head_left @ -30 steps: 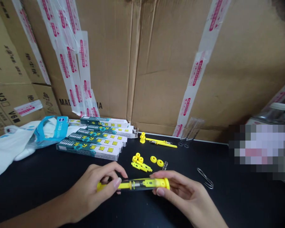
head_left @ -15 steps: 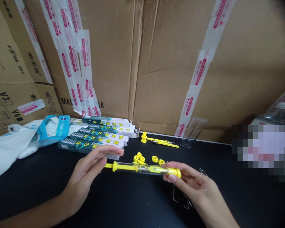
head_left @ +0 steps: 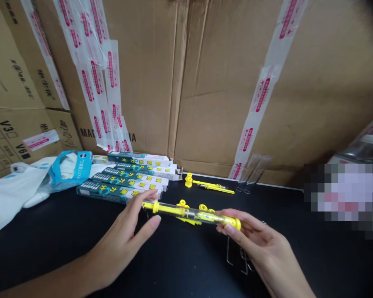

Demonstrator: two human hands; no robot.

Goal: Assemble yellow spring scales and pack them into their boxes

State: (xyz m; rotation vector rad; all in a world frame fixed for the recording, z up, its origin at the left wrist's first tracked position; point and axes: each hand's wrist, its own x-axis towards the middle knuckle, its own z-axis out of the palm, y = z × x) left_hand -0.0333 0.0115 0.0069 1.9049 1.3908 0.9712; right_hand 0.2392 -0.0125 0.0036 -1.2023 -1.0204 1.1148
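A clear tubular spring scale (head_left: 170,209) with yellow ends and a yellow inner rod lies almost level above the black table. My right hand (head_left: 261,242) pinches its yellow right cap between thumb and fingers. My left hand (head_left: 122,238) is around the other end, thumb and fingers apart, with the scale's yellow rod end and a small metal hook between them; whether the fingers touch it is unclear. Behind the tube, small yellow rings (head_left: 202,207) and yellow strips (head_left: 191,222) are partly hidden. Bent metal wire hooks (head_left: 228,252) lie below my right hand.
Several green-and-white printed boxes (head_left: 112,191) lie at the back left, beside a blue-and-white plastic bag (head_left: 71,169). Yellow rod parts (head_left: 217,188) and clear tubes or bags with wire rings (head_left: 251,171) are near the cardboard wall (head_left: 217,82).
My left thumb has spread away from the fingers, opening around the rod end. The scale has shifted slightly right and tilted, its left end higher. My right hand keeps its pinch.
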